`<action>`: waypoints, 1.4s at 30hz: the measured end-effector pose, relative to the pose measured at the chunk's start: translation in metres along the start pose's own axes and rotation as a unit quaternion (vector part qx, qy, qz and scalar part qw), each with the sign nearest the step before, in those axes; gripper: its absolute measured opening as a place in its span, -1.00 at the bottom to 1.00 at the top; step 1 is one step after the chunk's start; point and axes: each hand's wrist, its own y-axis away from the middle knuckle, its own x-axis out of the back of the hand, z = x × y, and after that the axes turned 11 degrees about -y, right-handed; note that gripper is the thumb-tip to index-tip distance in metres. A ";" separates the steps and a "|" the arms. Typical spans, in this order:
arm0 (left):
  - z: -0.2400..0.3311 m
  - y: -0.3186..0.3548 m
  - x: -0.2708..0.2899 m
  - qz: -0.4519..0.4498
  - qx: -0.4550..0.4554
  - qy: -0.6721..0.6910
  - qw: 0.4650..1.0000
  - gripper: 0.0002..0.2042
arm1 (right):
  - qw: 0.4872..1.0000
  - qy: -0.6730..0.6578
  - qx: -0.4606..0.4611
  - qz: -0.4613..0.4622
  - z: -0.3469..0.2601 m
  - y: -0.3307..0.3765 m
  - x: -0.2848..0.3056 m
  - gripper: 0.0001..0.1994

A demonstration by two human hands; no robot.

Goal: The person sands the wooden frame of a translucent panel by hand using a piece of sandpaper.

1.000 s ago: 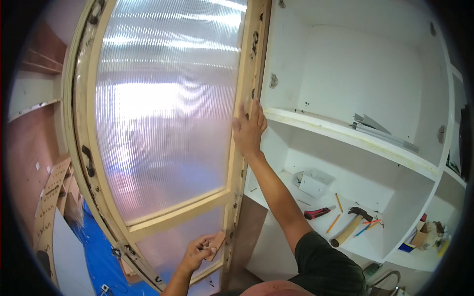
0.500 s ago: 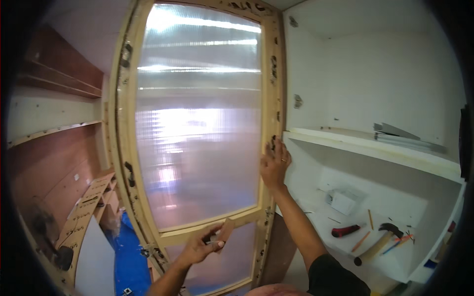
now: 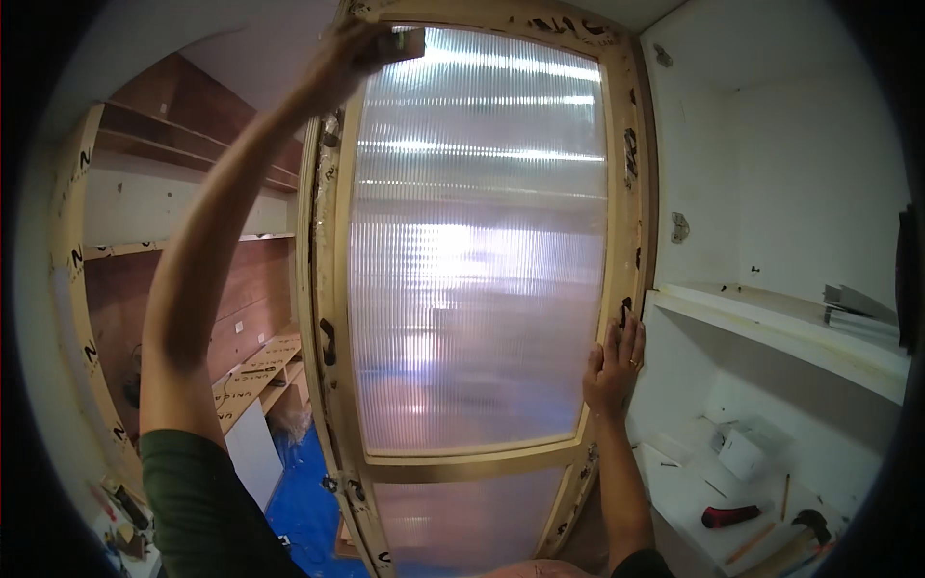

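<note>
A tall cabinet door with a ribbed translucent panel [image 3: 477, 289] set in a tan frame [image 3: 349, 241] stands before me. At its top left corner my left hand [image 3: 349, 60] is raised and closed around a small brown wooden block [image 3: 410, 43]. The block lies against the frame's inner edge, over the panel's upper corner; whether it touches the panel I cannot tell. My right hand [image 3: 615, 374] rests with its fingers stretched along the frame's right side, a little below mid-height. Dark-printed film covers parts of the frame.
To the right is a white cabinet with a shelf [image 3: 771, 328]. Metal strips [image 3: 858, 306] lie on that shelf. Below are a red-and-black cutter [image 3: 729, 516], a hammer [image 3: 805, 539], pencils and a clear box [image 3: 750, 453]. Blue sheeting [image 3: 313, 511] covers floor at the left.
My left hand has risen from the middle rail to the door's top left corner with the wooden block. My right hand stays on the right side of the frame. The view has shifted left.
</note>
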 end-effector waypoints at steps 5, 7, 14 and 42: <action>-0.018 -0.075 -0.020 -0.102 0.090 -0.075 0.988 -0.62 | 0.998 0.056 -0.001 -0.008 0.016 0.002 0.013 -0.49; -0.086 -0.096 -0.016 -0.105 0.238 0.276 0.926 -0.71 | 1.000 0.024 0.010 -0.003 0.003 -0.003 0.001 -0.49; -0.064 -0.101 -0.033 -0.184 0.139 -0.001 0.973 -0.79 | 0.999 0.047 -0.008 -0.028 0.013 0.002 0.008 -0.48; 0.021 -0.124 -0.037 -0.187 0.104 -0.124 0.969 -0.65 | 0.999 -0.044 0.009 -0.030 0.005 -0.005 0.006 -0.49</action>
